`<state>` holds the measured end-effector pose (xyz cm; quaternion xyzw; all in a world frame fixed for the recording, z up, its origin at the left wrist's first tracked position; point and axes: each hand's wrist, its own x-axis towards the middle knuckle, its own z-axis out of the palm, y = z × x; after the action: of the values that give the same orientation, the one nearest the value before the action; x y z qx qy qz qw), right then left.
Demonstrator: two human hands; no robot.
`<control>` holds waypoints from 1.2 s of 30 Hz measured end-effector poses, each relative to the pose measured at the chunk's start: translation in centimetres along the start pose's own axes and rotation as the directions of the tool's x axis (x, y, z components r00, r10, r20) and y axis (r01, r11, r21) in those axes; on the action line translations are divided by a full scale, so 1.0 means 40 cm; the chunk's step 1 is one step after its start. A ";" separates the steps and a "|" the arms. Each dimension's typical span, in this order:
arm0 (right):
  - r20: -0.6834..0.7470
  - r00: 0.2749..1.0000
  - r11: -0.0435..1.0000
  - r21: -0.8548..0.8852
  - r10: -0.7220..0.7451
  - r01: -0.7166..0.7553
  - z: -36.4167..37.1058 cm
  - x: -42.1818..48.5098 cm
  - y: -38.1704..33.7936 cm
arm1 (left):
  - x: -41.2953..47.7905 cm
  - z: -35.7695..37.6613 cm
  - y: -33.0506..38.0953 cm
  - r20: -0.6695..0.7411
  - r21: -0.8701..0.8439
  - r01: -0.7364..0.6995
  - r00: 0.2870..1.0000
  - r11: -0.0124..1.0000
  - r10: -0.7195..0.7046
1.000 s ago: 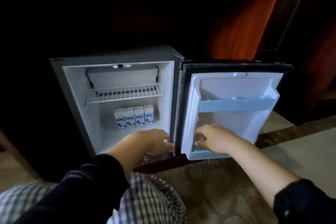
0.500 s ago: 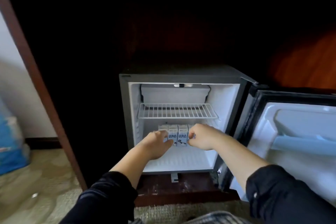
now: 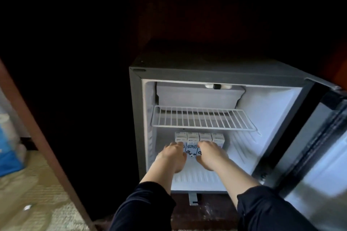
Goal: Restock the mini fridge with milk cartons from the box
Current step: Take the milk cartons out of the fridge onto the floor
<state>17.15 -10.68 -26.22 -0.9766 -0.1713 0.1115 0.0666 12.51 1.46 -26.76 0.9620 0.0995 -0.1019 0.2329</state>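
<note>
Milk cartons (image 3: 191,148) partly covered, fridge door (image 3: 323,165) cropped right

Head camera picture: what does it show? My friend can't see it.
A person's left hand and right hand touch a row of four milk cartons on the floor of an open mini fridge, below a bare wire shelf. Its door stands open at right.

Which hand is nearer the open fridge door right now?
Right. The right hand is at the right-side milk cartons, toward the door; the left hand is at the row's left end, farther away.
</note>
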 end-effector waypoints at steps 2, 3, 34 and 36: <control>0.000 0.999 0.999 -0.017 -0.041 0.041 0.020 0.032 0.013 | 0.038 0.024 -0.005 -0.006 -0.023 -0.008 1.000 1.000 0.008; 0.001 0.998 0.997 -0.031 -0.067 0.067 0.029 0.047 0.019 | 0.054 0.037 -0.010 -0.007 -0.015 -0.003 1.000 1.000 0.003; -0.358 0.913 0.981 -0.100 -0.194 0.169 0.204 0.215 0.061 | 0.205 0.179 -0.094 -0.255 0.002 -0.053 0.966 0.999 0.052; -0.320 0.919 0.972 -0.124 -0.230 0.200 0.205 0.208 0.077 | 0.204 0.177 -0.089 -0.238 0.011 -0.058 0.970 0.998 0.059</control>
<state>23.78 -9.89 -36.29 -0.9587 -0.2684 -0.0702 0.0630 18.42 2.42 -36.43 0.9703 0.0981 0.0208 0.2201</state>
